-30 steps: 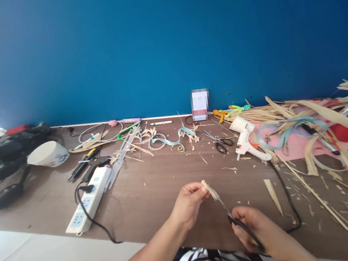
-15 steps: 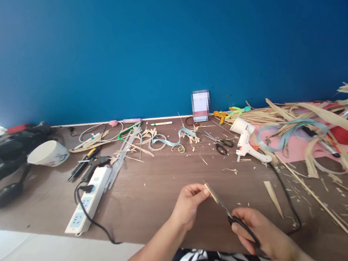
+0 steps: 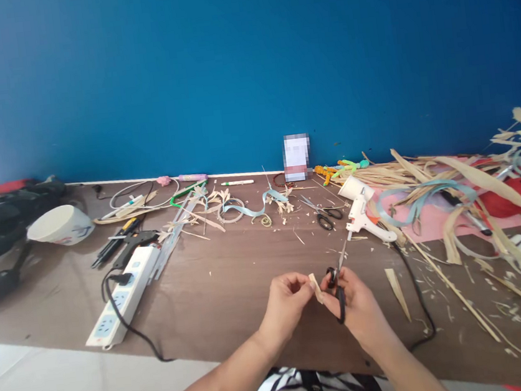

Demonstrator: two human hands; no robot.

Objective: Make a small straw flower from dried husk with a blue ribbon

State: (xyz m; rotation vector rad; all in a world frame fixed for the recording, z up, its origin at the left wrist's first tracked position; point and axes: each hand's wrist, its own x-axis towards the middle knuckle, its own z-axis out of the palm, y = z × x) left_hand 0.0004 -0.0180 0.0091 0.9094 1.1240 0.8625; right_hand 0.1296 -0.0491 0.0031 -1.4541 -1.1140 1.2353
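At lower centre, the left hand (image 3: pixel 285 305) pinches a pale strip (image 3: pixel 315 288); the right hand (image 3: pixel 361 311), beside it, holds scissors (image 3: pixel 341 299). A power strip (image 3: pixel 125 294) lies lower left, a white glue gun (image 3: pixel 361 218) right of centre.

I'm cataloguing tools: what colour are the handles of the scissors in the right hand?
The handles are black; they show best in the head view.

On table (image 3: pixel 233 286): power strip (image 3: pixel 148 263) left, bowl (image 3: pixel 60 228) behind it, glue gun (image 3: pixel 361 216) right (loose scissors (image 3: pixel 324 221) just beside).
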